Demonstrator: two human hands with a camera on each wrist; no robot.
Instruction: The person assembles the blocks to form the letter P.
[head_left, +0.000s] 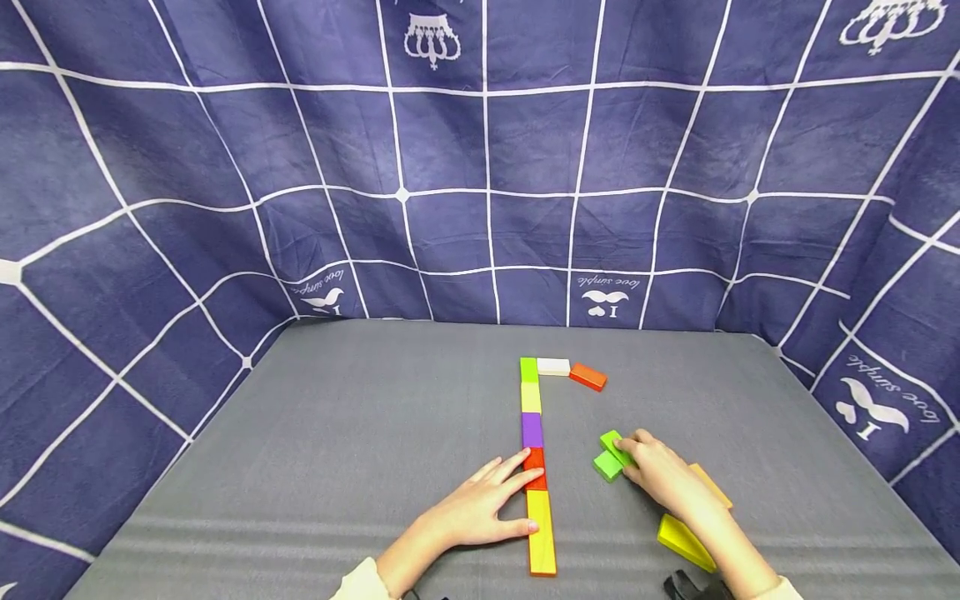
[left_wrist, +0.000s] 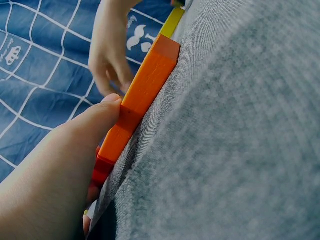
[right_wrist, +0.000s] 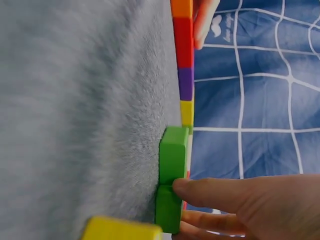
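On the grey cloth, a straight row runs away from the person: an orange-yellow block [head_left: 542, 546], a red block [head_left: 536, 481], a purple block [head_left: 532, 429], a pale yellow block [head_left: 530, 397] and a lime green block [head_left: 528, 370]. With fingers spread, my left hand [head_left: 476, 510] rests against the row, fingertips on the red block and thumb touching the long block, which looks orange [left_wrist: 145, 82] in the left wrist view. To the right, my right hand [head_left: 663, 473] pinches a green block [head_left: 611, 440] by thumb and fingers. A second green block [head_left: 607, 467] lies against it.
A white block [head_left: 553, 367] and an orange-red block [head_left: 588, 377] lie beside the row's far end. Near the right forearm are a yellow block [head_left: 684, 542] and a partly covered light orange block [head_left: 711, 485]. A blue curtain [head_left: 450, 233] hangs behind.
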